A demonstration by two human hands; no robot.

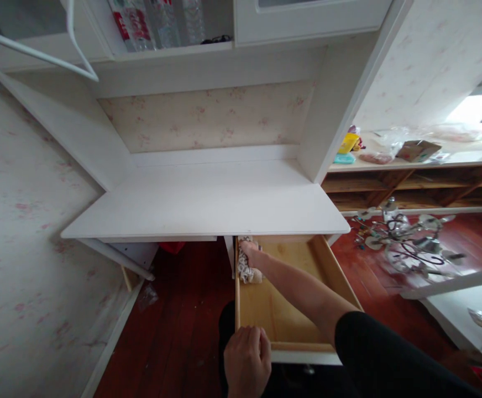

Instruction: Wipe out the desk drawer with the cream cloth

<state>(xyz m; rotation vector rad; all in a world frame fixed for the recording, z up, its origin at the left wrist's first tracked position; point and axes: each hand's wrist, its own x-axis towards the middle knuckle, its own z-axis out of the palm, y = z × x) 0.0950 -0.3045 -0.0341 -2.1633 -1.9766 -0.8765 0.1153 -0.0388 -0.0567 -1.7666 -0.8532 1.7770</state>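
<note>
My right hand (249, 250) reaches into a pulled-out wooden drawer (293, 298). It is closed on a patterned cloth (249, 272), which it presses against the drawer's inner left side, toward the back. The cloth looks crumpled, and part of it hangs down over the drawer bottom. My left hand (247, 359) is curled into a fist by the front left corner of the drawer. Whether it grips the drawer's edge or anything else is hidden.
The white desk top (208, 199) extends above the drawer. Plastic bottles (166, 25) stand on the shelf overhead. A white curved bar (29, 52) juts in at upper left. On the red floor at right lies a chandelier (407, 232), below a low wooden shelf unit (410, 182).
</note>
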